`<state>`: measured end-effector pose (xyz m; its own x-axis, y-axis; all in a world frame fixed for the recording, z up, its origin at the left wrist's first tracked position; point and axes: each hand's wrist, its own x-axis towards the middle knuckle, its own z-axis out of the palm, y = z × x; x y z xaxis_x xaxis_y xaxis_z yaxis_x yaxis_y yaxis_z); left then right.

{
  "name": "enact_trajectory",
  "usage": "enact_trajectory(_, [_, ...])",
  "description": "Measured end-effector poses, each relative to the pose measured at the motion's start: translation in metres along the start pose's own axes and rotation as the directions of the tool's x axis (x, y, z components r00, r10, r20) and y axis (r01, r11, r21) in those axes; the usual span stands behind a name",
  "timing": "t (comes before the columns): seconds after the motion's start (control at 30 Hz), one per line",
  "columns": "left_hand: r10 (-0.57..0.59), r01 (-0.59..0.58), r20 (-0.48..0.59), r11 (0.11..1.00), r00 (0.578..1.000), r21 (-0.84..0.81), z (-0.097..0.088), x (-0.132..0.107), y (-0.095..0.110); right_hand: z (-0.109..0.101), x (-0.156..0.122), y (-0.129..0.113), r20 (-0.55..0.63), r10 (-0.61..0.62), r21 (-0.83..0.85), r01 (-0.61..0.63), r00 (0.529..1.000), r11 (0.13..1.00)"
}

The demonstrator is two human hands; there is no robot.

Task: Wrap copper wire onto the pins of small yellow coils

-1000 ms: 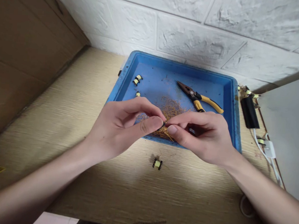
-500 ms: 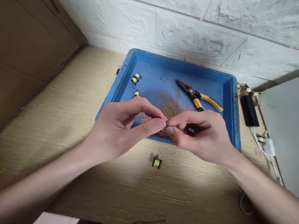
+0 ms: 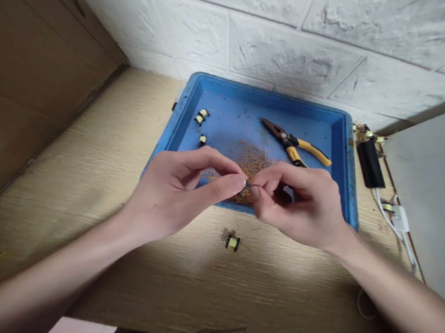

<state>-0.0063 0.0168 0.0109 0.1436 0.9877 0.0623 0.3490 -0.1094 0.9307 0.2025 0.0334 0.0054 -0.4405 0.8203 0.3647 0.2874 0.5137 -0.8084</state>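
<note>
My left hand (image 3: 179,189) and my right hand (image 3: 299,204) meet fingertip to fingertip above the near rim of a blue tray (image 3: 341,158). Both pinch a tiny piece between thumb and forefinger; it is too small and too hidden to name. Behind the fingers, inside the tray, lies a heap of thin copper-coloured wire scraps (image 3: 253,161). A small black and yellow coil part (image 3: 233,242) rests on the wooden table (image 3: 106,144) just below my hands.
Yellow-handled pliers (image 3: 295,141) lie in the tray's far right. Three more small coil parts (image 3: 202,117) sit at its far left. A black block (image 3: 369,163), white cable and small parts lie right of the tray, by a grey panel. A white brick wall stands behind.
My right hand has curled its fingers tighter and turned slightly at the pinch. The left hand has stayed nearly still.
</note>
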Motion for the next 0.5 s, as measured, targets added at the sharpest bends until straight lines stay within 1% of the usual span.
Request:
enact_trajectory(0.1, [-0.004, 0.003, -0.013, 0.999, 1.0, -0.032, 0.0009, 0.0007, 0.0006, -0.0001, -0.0002, 0.0031, 0.051, 0.083, 0.109, -0.088, 0.995, 0.99])
enact_trajectory(0.23, [-0.001, 0.0, -0.003, 0.998, 1.0, -0.058, 0.0013, 0.001, 0.0008, 0.0002, -0.0005, 0.0062, 0.113, 0.118, 0.214, -0.14, 0.987, 0.967])
enact_trajectory(0.33, [0.021, -0.021, 0.002, 0.997, 1.0, -0.068, 0.0003, 0.0011, 0.001, 0.0, -0.0003, 0.0062, 0.119, 0.123, 0.252, -0.15, 0.985, 0.956])
enact_trajectory(0.43, [0.054, -0.053, 0.021, 0.996, 0.998, -0.074, -0.001, 0.0017, 0.0014, -0.0009, 0.0005, 0.0046, 0.127, 0.164, 0.273, -0.193, 0.978, 0.942])
enact_trajectory(0.5, [0.053, -0.051, 0.021, 0.996, 0.998, -0.072, -0.0013, 0.0022, 0.0014, -0.0015, 0.001, 0.0036, 0.133, 0.19, 0.286, -0.221, 0.973, 0.932])
